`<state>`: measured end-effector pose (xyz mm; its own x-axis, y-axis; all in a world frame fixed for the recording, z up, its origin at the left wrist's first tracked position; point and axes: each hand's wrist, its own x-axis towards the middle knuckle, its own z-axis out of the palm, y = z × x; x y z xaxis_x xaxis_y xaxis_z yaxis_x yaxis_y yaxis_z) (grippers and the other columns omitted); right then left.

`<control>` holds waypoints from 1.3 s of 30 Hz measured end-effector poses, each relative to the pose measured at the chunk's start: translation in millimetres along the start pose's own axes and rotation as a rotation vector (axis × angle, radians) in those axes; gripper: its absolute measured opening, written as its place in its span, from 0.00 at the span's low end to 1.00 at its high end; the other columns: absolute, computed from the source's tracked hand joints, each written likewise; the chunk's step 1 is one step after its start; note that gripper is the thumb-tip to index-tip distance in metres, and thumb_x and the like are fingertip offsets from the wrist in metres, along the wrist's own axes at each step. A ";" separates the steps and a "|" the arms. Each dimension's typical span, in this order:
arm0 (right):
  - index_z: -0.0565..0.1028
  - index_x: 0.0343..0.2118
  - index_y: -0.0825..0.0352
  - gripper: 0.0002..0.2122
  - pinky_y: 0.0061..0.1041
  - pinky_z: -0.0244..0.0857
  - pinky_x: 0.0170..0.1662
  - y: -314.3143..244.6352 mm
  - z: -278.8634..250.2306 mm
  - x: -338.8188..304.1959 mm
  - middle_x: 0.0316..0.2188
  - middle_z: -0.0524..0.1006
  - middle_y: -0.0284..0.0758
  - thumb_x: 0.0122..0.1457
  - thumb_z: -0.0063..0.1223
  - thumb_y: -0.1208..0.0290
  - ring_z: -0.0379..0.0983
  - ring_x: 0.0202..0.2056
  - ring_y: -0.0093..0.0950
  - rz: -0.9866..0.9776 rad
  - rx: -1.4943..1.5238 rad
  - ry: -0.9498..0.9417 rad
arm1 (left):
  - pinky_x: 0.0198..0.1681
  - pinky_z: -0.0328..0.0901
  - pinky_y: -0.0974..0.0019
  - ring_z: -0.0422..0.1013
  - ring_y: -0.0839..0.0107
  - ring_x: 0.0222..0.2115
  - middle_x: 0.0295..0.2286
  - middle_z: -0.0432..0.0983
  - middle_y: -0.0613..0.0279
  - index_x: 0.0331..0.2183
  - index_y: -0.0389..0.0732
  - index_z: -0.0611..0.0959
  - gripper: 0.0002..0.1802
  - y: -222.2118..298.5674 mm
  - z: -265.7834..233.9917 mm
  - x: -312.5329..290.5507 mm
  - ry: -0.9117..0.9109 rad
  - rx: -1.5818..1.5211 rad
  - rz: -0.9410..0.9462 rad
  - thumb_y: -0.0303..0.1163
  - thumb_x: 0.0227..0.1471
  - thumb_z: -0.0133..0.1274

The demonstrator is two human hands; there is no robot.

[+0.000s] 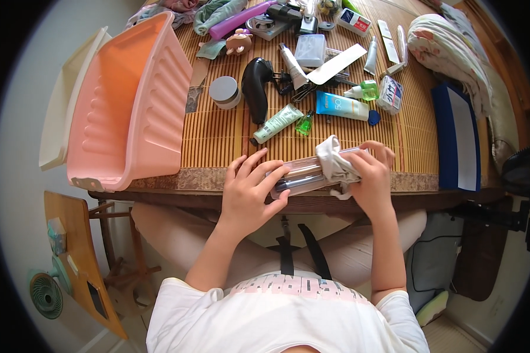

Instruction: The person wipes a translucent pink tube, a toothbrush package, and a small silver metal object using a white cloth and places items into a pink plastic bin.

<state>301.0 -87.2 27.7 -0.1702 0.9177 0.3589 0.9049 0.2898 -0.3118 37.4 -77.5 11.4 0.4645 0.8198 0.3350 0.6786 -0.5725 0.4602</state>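
A clear plastic case with slim stick-like items inside lies tilted at the near edge of the bamboo mat. My left hand grips its left end between thumb and fingers. Bunched over the right part of the case is a white cloth, which my right hand holds and presses against it. The right fingertips are partly hidden behind the cloth. Just beyond the case lie a pale green tube, a small green bottle and a blue and white tube.
A pink plastic bin stands on its side at the left. Farther back are a round jar, a black curved device, a clear box and a white cotton-swab-like pack. A blue box and bedding sit right.
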 end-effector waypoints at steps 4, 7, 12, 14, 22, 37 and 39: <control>0.79 0.33 0.62 0.18 0.36 0.55 0.53 -9.4 13.9 -3.2 0.33 0.79 0.29 0.34 0.64 0.82 0.70 0.46 0.33 -0.059 0.157 -0.018 | 0.60 0.54 0.49 0.66 0.61 0.56 0.48 0.75 0.67 0.44 0.45 0.82 0.22 7.8 10.6 5.5 -0.015 0.007 0.031 0.40 0.45 0.65; 0.79 0.34 0.63 0.17 0.35 0.56 0.53 -21.4 26.3 -2.2 0.33 0.79 0.30 0.36 0.63 0.82 0.72 0.44 0.33 -0.066 0.310 -0.059 | 0.60 0.54 0.44 0.65 0.60 0.58 0.47 0.76 0.63 0.42 0.42 0.82 0.21 6.8 24.0 9.7 -0.030 -0.050 0.096 0.41 0.47 0.65; 0.81 0.33 0.59 0.17 0.34 0.53 0.53 -2.6 4.6 1.3 0.33 0.80 0.25 0.35 0.66 0.79 0.70 0.46 0.31 -0.055 0.106 -0.066 | 0.60 0.56 0.46 0.68 0.60 0.56 0.47 0.78 0.63 0.43 0.42 0.83 0.20 3.2 21.1 5.1 -0.019 -0.047 0.111 0.41 0.49 0.64; 0.81 0.33 0.60 0.17 0.34 0.54 0.52 1.7 5.0 -2.0 0.33 0.80 0.25 0.35 0.66 0.79 0.71 0.46 0.32 -0.061 0.089 -0.053 | 0.61 0.57 0.49 0.69 0.61 0.56 0.49 0.78 0.63 0.45 0.44 0.83 0.20 4.2 19.1 6.2 -0.001 -0.034 0.130 0.41 0.51 0.63; 0.80 0.35 0.63 0.18 0.35 0.58 0.51 -30.8 26.9 0.0 0.32 0.79 0.30 0.36 0.64 0.81 0.71 0.45 0.33 -0.013 0.312 -0.018 | 0.61 0.59 0.48 0.69 0.61 0.55 0.49 0.77 0.59 0.46 0.39 0.81 0.20 -3.0 10.2 21.5 -0.164 -0.171 0.162 0.37 0.52 0.61; 0.77 0.34 0.70 0.14 0.38 0.63 0.53 -14.9 23.8 -21.5 0.37 0.78 0.39 0.40 0.59 0.85 0.72 0.48 0.38 0.051 0.236 0.016 | 0.62 0.60 0.49 0.72 0.61 0.53 0.48 0.78 0.57 0.47 0.42 0.83 0.22 -4.8 14.2 17.3 -0.097 -0.220 0.161 0.36 0.49 0.64; 0.78 0.33 0.69 0.14 0.33 0.66 0.48 -5.2 25.0 -18.5 0.34 0.79 0.36 0.39 0.60 0.86 0.74 0.43 0.35 0.063 0.347 0.029 | 0.62 0.60 0.49 0.72 0.62 0.53 0.48 0.78 0.57 0.47 0.42 0.83 0.22 -5.0 13.3 16.8 -0.094 -0.223 0.156 0.36 0.49 0.64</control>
<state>289.7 -98.9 0.7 -0.1026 0.9299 0.3531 0.7262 0.3126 -0.6123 49.5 -60.7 3.8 0.6116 0.7131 0.3428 0.4574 -0.6722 0.5822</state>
